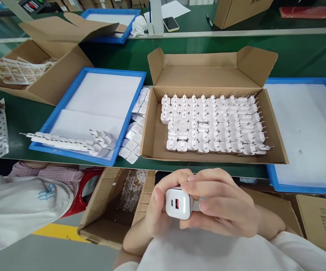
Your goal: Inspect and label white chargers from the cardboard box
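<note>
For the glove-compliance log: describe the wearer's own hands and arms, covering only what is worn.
Both hands are bare: the left hand and right hand show no gloves, rings or finger cots. Nails are short and unpainted. No watch or wristband shows. The forearms are uncovered near the wrists; a plain white garment without visible markings lies across the bottom of the view.

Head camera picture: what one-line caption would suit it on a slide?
Both hands, left hand and right hand, hold a white charger before a cardboard box of chargers.
</note>
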Demonstrator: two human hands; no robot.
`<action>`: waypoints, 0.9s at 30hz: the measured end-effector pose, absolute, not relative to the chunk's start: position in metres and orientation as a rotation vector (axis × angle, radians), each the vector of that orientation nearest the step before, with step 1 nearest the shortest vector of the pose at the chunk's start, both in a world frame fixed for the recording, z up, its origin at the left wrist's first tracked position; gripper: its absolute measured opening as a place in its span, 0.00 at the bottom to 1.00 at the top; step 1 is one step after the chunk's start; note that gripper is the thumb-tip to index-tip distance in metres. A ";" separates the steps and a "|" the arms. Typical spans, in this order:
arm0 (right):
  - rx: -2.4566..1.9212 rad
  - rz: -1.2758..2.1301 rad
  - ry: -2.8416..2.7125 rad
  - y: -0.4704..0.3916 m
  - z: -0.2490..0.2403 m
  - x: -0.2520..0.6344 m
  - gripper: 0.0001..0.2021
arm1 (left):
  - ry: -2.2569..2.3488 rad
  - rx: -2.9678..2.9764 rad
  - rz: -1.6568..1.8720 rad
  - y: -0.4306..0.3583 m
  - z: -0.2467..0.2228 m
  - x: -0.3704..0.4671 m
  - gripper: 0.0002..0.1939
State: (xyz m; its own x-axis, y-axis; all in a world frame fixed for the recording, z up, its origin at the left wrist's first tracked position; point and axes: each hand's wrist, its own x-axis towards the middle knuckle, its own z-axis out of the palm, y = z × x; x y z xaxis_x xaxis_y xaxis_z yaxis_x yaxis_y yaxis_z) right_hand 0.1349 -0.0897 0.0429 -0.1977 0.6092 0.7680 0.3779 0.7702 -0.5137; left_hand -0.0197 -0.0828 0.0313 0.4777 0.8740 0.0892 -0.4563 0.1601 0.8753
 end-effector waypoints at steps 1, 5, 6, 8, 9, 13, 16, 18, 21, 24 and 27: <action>-0.765 0.244 -1.820 -0.090 0.043 0.135 0.03 | 0.518 1.001 1.012 -0.083 0.032 -0.020 0.26; -0.747 0.244 -1.803 -0.091 0.040 0.135 0.04 | 0.562 0.990 0.967 -0.083 0.036 -0.019 0.21; -0.744 0.240 -1.795 -0.091 0.039 0.135 0.03 | 0.564 1.005 0.953 -0.082 0.037 -0.019 0.20; -0.732 0.239 -1.783 -0.091 0.037 0.135 0.03 | 0.571 1.038 0.939 -0.081 0.039 -0.019 0.16; -0.724 0.240 -1.774 -0.091 0.036 0.135 0.03 | 0.574 1.060 0.937 -0.081 0.040 -0.019 0.15; -0.723 0.279 -1.765 -0.091 0.032 0.136 0.03 | 0.592 1.196 0.956 -0.076 0.040 -0.021 0.13; -0.729 0.309 -1.766 -0.090 0.031 0.137 0.03 | 0.615 1.260 0.951 -0.074 0.040 -0.023 0.14; -0.718 0.340 -1.756 -0.090 0.030 0.138 0.03 | 0.625 1.241 0.941 -0.074 0.040 -0.024 0.17; -0.706 0.390 -1.750 -0.089 0.028 0.139 0.06 | 0.628 1.207 0.937 -0.075 0.041 -0.025 0.20; -0.684 0.394 -1.741 -0.088 0.025 0.141 0.09 | 0.637 1.238 0.960 -0.076 0.041 -0.024 0.19; -0.702 0.356 -1.759 -0.086 0.019 0.141 0.12 | 0.642 1.293 0.998 -0.076 0.042 -0.022 0.18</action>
State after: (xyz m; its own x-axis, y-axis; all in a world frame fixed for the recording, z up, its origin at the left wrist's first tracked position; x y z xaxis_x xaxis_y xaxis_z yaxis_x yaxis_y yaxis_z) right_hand 0.1413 -0.0859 0.0194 -0.1698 0.6215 0.7648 0.2754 0.7751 -0.5687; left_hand -0.0224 -0.0755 0.0415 0.4590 0.8779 0.1362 -0.2404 -0.0248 0.9704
